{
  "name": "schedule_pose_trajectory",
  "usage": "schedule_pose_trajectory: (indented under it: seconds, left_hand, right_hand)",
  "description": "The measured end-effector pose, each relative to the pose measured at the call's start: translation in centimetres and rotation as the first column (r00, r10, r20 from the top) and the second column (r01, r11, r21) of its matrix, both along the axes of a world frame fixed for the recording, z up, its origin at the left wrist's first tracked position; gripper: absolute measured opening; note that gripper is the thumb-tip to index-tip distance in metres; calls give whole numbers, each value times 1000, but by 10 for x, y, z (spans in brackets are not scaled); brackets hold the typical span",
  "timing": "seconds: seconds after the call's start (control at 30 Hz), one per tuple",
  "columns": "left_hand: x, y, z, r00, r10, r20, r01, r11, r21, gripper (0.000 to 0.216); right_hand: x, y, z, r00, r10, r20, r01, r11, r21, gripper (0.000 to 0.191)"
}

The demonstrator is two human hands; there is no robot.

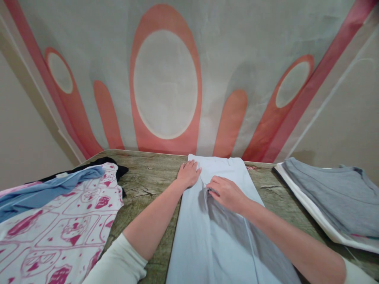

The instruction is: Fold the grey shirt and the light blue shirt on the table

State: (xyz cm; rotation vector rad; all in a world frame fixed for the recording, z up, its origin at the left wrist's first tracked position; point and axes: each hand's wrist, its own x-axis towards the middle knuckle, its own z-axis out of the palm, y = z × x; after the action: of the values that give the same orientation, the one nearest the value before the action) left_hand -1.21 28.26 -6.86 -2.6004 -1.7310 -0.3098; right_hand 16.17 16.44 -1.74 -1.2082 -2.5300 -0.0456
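Note:
A pale blue garment [192,236], folded into a long strip, lies on the wooden table in front of me and runs toward its far edge. My left hand [189,173] rests flat on the strip's far left part, fingers spread. With bent fingers, my right hand [226,192] pinches a raised edge of the same cloth near the middle of the strip. Below that hand the lifted layer forms a shaded fold. Whether the garment is a shirt or trousers I cannot tell.
Left on the wooden table [142,179] lie a white garment with pink print [74,225], a blue cloth [53,193] and a black cloth [121,171]. A folded grey shirt [331,193] sits on white cloth at the right. A patterned hanging [207,59] stands behind the table.

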Motion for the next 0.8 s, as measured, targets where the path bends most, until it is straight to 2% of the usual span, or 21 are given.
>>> schedule_pose_trajectory:
  seconds: [0.13,0.27,0.43,0.57,0.67,0.73,0.8]
  left_hand:
    - [1,0,0,1000,-10,4,10,1000,-8,57]
    - [1,0,-1,1000,-4,5,4,1000,-8,57]
    - [1,-1,-2,1000,-7,4,7,1000,-16,57]
    - [1,-1,-1,1000,-5,14,5,1000,-7,57]
    - [1,-1,0,1000,-3,10,3,1000,-4,57]
    - [1,-1,0,1000,-7,4,7,1000,3,57]
    - [0,-1,1,1000,-11,-2,11,1000,12,57]
  right_hand:
    - [0,7,-8,999,17,44,-17,1000,19,16]
    - [1,4,-15,1000,-19,5,18,999,49,18]
    - [0,-6,-8,997,-77,-7,76,996,-54,21]
    - [-2,-11,-6,997,-62,-54,60,997,-50,27]
    - [-3,-15,-14,999,18,-39,-22,995,-95,45]
    - [-3,-18,-19,998,55,-15,-56,981,-186,61]
    - [1,-18,-19,997,79,-6,-77,957,-278,66]
